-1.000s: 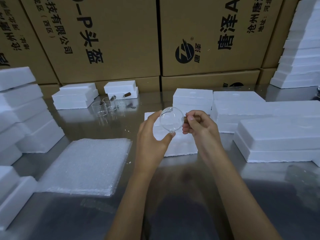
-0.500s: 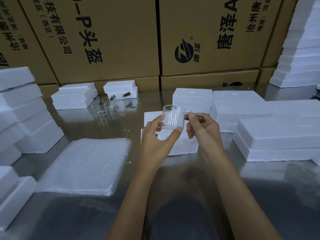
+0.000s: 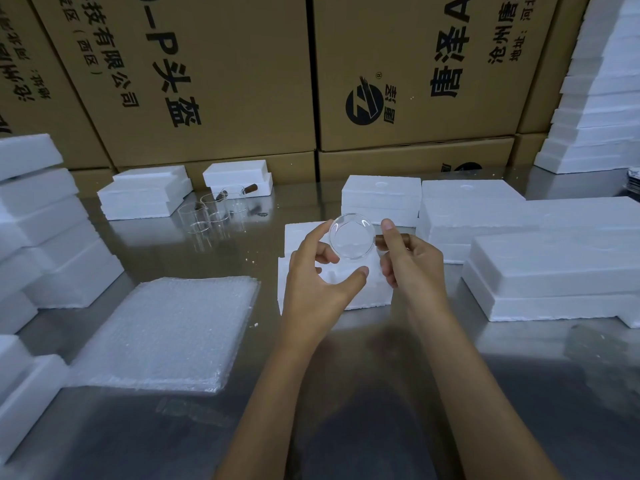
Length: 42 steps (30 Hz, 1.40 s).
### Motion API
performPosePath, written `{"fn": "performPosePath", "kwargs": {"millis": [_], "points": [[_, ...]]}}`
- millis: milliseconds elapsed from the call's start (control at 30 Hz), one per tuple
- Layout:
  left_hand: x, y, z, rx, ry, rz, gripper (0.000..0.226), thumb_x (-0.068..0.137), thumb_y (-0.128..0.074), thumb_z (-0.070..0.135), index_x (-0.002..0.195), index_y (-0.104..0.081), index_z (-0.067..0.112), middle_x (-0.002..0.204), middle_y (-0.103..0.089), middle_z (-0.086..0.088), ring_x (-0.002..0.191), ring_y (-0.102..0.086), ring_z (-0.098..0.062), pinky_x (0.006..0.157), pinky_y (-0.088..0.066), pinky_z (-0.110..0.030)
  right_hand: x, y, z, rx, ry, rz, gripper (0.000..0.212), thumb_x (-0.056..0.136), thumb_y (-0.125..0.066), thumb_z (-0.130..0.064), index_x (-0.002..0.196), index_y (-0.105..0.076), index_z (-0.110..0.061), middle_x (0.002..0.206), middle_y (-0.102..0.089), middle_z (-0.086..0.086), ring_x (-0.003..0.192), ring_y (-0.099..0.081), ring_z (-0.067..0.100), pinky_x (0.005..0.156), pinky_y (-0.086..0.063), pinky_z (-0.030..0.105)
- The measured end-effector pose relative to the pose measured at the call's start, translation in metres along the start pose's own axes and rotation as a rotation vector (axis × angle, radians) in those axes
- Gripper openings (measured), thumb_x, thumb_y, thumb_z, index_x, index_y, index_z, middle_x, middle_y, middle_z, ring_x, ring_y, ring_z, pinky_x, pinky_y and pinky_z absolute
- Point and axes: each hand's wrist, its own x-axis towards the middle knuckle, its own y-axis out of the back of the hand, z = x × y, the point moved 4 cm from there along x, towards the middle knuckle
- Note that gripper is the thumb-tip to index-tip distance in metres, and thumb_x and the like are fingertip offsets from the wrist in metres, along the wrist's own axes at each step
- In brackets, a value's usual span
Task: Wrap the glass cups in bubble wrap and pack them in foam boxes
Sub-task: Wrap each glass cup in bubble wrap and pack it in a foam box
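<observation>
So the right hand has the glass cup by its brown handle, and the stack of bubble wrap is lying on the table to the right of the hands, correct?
Not quite. The head view shows the bubble wrap lying left of the hands, not right. The right hand does hold the glass cup by its brown handle.

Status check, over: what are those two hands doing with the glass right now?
Right hand grips glass cup by its brown handle. Left hand open, fingers at the rim. Cup unwrapped; bubble wrap untouched. Nothing in the way.
</observation>
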Motion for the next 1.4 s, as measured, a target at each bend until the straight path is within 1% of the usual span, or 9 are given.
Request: {"fn": "performPosePath", "kwargs": {"millis": [367,467,533,633,767,933,1133,1233,1400], "points": [[0.006,0.008,-0.006,-0.025,0.012,0.016,0.058,0.076,-0.063,0.038,0.122,-0.040,0.064,0.121,-0.043,0.043,0.119,-0.045,0.010,0.094,-0.040,-0.018,-0.013,-0.018,-0.001,-0.106,0.058,-0.531,0.024,0.104,-0.052,-0.018,0.098,-0.072,-0.007,0.070,-0.062,0.001,0.063,-0.046,0.017,0.057,-0.041,0.023],[0.010,0.020,-0.007,-0.142,0.049,0.050,0.048,0.085,-0.057,0.029,0.123,-0.050,0.057,0.118,-0.055,0.040,0.117,-0.050,0.012,0.096,-0.041,-0.020,-0.012,-0.021,-0.001,-0.109,0.096,-0.437,0.018,0.104,-0.051,-0.015,0.102,-0.067,-0.006,0.068,-0.060,-0.005,0.063,-0.048,0.013,0.060,-0.043,0.025],[0.012,0.043,-0.010,-0.152,0.125,0.206,0.037,0.095,-0.053,0.016,0.124,-0.061,0.038,0.122,-0.064,0.017,0.118,-0.057,-0.005,0.102,-0.047,-0.032,-0.008,-0.018,-0.001,-0.123,0.124,-0.333,0.014,0.103,-0.051,-0.019,0.103,-0.064,-0.012,0.069,-0.060,-0.008,0.062,-0.049,0.008,0.062,-0.044,0.025],[0.014,0.090,-0.023,0.272,0.312,0.356,0.033,0.093,-0.048,0.004,0.116,-0.068,0.015,0.124,-0.065,-0.011,0.121,-0.055,-0.030,0.106,-0.043,-0.044,-0.002,-0.008,0.001,-0.119,0.189,-0.142,0.008,0.102,-0.053,-0.021,0.097,-0.059,-0.020,0.076,-0.061,-0.005,0.062,-0.051,0.002,0.066,-0.044,0.023],[0.007,0.130,-0.046,0.810,0.653,0.161,0.035,0.094,-0.055,0.018,0.128,-0.059,0.010,0.138,-0.052,-0.020,0.131,-0.041,-0.040,0.106,-0.036,-0.045,0.002,-0.002,0.004,-0.116,0.213,-0.007,0.008,0.102,-0.051,-0.019,0.095,-0.055,-0.022,0.083,-0.060,-0.001,0.073,-0.055,0.013,0.067,-0.042,0.023],[0.004,0.123,-0.059,0.880,0.755,-0.001,0.029,0.095,-0.058,0.024,0.116,-0.056,0.003,0.134,-0.054,-0.020,0.127,-0.048,-0.039,0.105,-0.039,-0.043,0.005,0.001,0.007,-0.151,0.199,0.050,0.016,0.102,-0.050,-0.021,0.087,-0.051,-0.029,0.085,-0.060,-0.003,0.077,-0.055,0.016,0.067,-0.041,0.024],[0.003,0.125,-0.050,0.792,0.653,0.240,0.011,0.093,-0.056,0.013,0.085,-0.057,0.007,0.101,-0.065,-0.018,0.103,-0.059,-0.040,0.091,-0.050,-0.044,0.000,-0.003,0.003,-0.161,0.205,0.044,0.016,0.102,-0.050,-0.021,0.088,-0.050,-0.028,0.082,-0.059,-0.004,0.071,-0.053,0.013,0.067,-0.040,0.028],[0.011,0.124,-0.038,0.470,0.472,0.342,0.021,0.091,-0.054,0.006,0.075,-0.068,0.007,0.092,-0.071,-0.013,0.091,-0.061,-0.031,0.081,-0.050,-0.034,-0.003,-0.008,0.002,-0.095,0.138,-0.030,0.013,0.103,-0.050,-0.020,0.090,-0.055,-0.021,0.075,-0.060,-0.002,0.062,-0.052,0.013,0.062,-0.042,0.027],[0.014,0.101,-0.018,-0.065,0.384,0.257,0.025,0.090,-0.066,0.001,0.073,-0.071,0.019,0.083,-0.070,0.011,0.078,-0.060,0.002,0.060,-0.042,-0.004,-0.025,-0.036,-0.012,0.425,-0.066,-0.505,0.018,0.104,-0.048,-0.015,0.095,-0.062,-0.009,0.072,-0.060,0.003,0.050,-0.044,0.013,0.047,-0.036,0.023]]}}
